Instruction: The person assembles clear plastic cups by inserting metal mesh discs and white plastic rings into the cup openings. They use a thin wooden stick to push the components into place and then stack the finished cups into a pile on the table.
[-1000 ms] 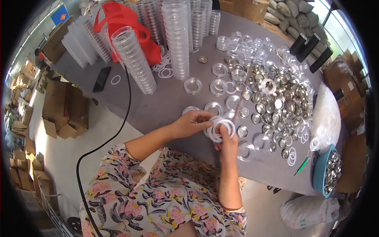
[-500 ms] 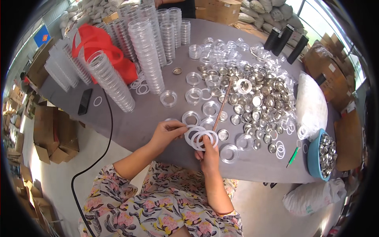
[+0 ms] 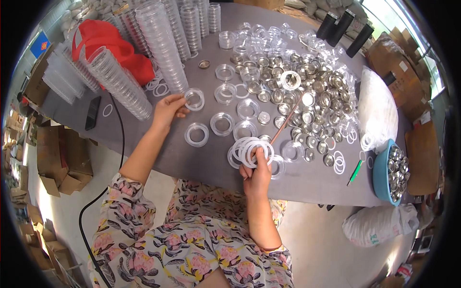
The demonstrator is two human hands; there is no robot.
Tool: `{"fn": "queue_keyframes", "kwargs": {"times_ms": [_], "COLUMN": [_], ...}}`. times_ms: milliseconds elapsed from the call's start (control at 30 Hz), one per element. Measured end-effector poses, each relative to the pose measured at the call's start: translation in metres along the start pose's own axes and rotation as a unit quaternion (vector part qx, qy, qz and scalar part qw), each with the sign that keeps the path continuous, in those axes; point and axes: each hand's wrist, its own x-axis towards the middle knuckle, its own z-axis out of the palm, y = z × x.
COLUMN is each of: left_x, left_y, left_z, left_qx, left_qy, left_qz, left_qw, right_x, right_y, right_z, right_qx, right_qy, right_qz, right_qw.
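Observation:
My left hand point(image 3: 169, 110) pinches the edge of a white ring point(image 3: 188, 106) at a clear round plastic case point(image 3: 195, 98), left of the middle of the table. Whether the ring is seated in the case or just over it, I cannot tell. My right hand point(image 3: 258, 176) is closed on a fan of several white rings point(image 3: 234, 154) and a thin brown stick point(image 3: 286, 120) that points away to the right. Clear round cases point(image 3: 222, 124) lie open between my hands, with another case point(image 3: 196, 135) nearer to me.
Tall stacks of clear cases point(image 3: 161, 48) and a red bag point(image 3: 108, 48) stand at the left. Small metal round parts point(image 3: 307, 99) are heaped at the right, beside a white bag point(image 3: 378, 113), a blue basin point(image 3: 381, 180) and a green-handled tool point(image 3: 355, 172).
My left hand has left the ring fan and moved left and away from me with one ring, to a case. My right hand stays near its place, still holding the fan and stick.

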Motion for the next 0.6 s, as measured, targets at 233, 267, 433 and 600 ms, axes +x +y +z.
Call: {"fn": "queue_keyframes", "kwargs": {"times_ms": [233,267,433,600], "left_x": [0.039,0.041,0.043,0.012], "left_y": [-0.022,-0.024,-0.034,-0.009], "left_z": [0.0,-0.001,-0.003,0.016], "left_qx": [0.071,0.09,0.337,0.478], "left_qy": [0.057,0.069,0.114,0.05], "left_qz": [0.027,0.027,0.212,0.335], "left_qw": [0.995,0.993,0.91,0.81], "right_x": [0.003,0.003,0.004,0.006], "right_y": [-0.004,-0.004,-0.004,0.0], "right_z": [0.004,0.005,0.008,0.011], "right_qx": [-0.005,-0.004,0.009,0.009], "right_qy": [0.005,0.005,0.009,0.019], "right_qz": [0.002,0.001,0.021,0.021], "right_qw": [1.0,1.0,1.0,1.0]}}
